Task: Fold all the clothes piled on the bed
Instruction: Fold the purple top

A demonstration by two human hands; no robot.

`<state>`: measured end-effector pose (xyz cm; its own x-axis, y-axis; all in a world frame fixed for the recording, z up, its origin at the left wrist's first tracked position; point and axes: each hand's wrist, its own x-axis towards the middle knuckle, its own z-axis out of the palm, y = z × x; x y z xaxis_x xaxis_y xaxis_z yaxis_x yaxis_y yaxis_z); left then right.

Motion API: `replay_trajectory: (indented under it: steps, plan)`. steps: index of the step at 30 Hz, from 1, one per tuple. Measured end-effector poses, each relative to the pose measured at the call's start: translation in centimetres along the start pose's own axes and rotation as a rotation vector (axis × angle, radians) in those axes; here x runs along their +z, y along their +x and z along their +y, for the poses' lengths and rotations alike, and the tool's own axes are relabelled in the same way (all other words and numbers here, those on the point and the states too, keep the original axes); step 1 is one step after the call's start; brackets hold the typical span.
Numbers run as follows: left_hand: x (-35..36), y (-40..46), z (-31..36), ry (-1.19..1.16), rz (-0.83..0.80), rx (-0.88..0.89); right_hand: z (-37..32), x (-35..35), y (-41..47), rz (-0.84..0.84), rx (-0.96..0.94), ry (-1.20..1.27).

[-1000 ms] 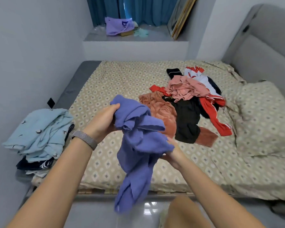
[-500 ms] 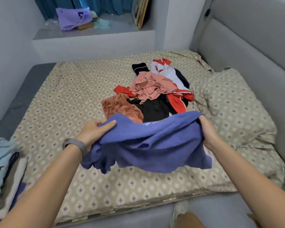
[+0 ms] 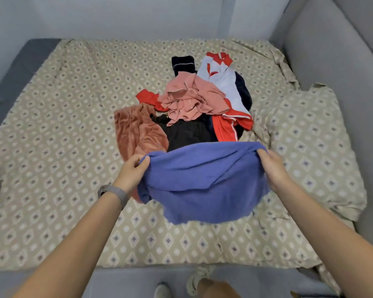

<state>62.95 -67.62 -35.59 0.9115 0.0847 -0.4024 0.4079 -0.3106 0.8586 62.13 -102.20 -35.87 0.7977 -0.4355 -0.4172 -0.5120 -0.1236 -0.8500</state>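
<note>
A purple-blue garment [image 3: 202, 181] hangs spread between my two hands above the near part of the bed. My left hand [image 3: 131, 171] grips its left top corner and my right hand [image 3: 271, 168] grips its right top corner. Behind it lies the pile of unfolded clothes [image 3: 194, 104]: a rust-orange piece [image 3: 136, 130], a black one [image 3: 187, 134], a pink one [image 3: 187, 97], a red and white jacket [image 3: 226, 87] and a dark item with white piping [image 3: 182, 63]. The garment hides the pile's near edge.
The bed [image 3: 63, 147] carries a beige diamond-patterned sheet. A matching pillow [image 3: 310, 136] lies at the right beside the grey padded headboard [image 3: 332, 61]. A grey mattress edge [image 3: 15, 72] shows at the left. My feet [image 3: 198, 280] stand on the floor below.
The bunched purple-blue garment has been pulled out wide between my hands and carried forward over the bed. My view has tilted down and toward the pile; the folded stack at left is nearly out of frame.
</note>
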Motion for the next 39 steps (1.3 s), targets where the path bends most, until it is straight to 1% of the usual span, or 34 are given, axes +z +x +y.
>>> replay_trajectory:
  steps: [3, 6, 7, 9, 11, 14, 15, 18, 20, 22, 24, 26, 28, 30, 32, 35, 37, 39]
  plan:
    - [-0.2, 0.5, 1.0, -0.132, 0.038, 0.034, -0.5, -1.3, 0.5, 0.107, -0.074, 0.136]
    - [1.4, 1.0, 2.2, -0.310, 0.001, 0.089, 0.8, -2.5, 1.3, 0.153, -0.129, 0.177]
    - [2.4, 1.3, 1.9, -0.320, -0.009, 0.120, 2.2, -2.5, 1.8, 0.147, -0.131, 0.185]
    - [5.4, 2.0, 0.0, -0.249, 0.003, 0.151, 5.7, -1.9, 2.9, 0.118, -0.133, 0.148]
    - [8.8, 2.9, -3.6, -0.188, 0.013, 0.121, 10.0, -0.6, 4.0, 0.055, -0.127, 0.055]
    - [13.4, 3.4, -10.6, -0.085, 0.049, 0.019, 16.8, 1.5, 4.8, -0.074, -0.065, -0.078]
    - [14.5, 3.8, -13.3, -0.037, 0.042, -0.005, 19.1, 2.1, 5.3, -0.097, -0.073, -0.148]
    - [17.4, 5.0, -21.1, 0.061, 0.035, -0.067, 26.4, 3.8, 8.0, -0.163, -0.181, -0.391]
    - [18.8, 5.5, -25.7, 0.100, 0.058, -0.126, 30.5, 4.5, 9.0, -0.272, -0.111, -0.519]
    - [19.9, 5.9, -29.6, 0.133, 0.083, -0.157, 34.8, 4.9, 9.7, -0.318, -0.130, -0.628]
    - [20.5, 6.2, -32.8, 0.162, 0.095, -0.149, 37.9, 5.0, 9.9, -0.289, -0.244, -0.698]
    - [21.0, 6.4, -35.2, 0.195, 0.095, -0.104, 40.3, 4.9, 9.9, -0.203, -0.358, -0.725]
    - [21.2, 6.4, -37.1, 0.198, 0.086, -0.001, 42.1, 4.8, 9.4, -0.117, -0.468, -0.716]
    - [21.2, 6.3, -38.3, 0.149, 0.079, 0.104, 43.9, 5.0, 8.8, -0.012, -0.584, -0.735]
    - [21.1, 6.6, -38.9, 0.084, 0.058, 0.154, 45.0, 5.1, 8.9, 0.060, -0.669, -0.723]
    - [21.2, 7.0, -39.1, 0.087, 0.056, 0.172, 45.4, 5.3, 9.1, 0.109, -0.738, -0.646]
    - [21.1, 7.0, -38.8, 0.101, 0.057, 0.139, 45.2, 5.5, 8.9, 0.146, -0.805, -0.645]
    - [21.0, 6.4, -38.2, 0.050, 0.027, 0.090, 44.6, 5.6, 8.7, 0.133, -0.820, -0.650]
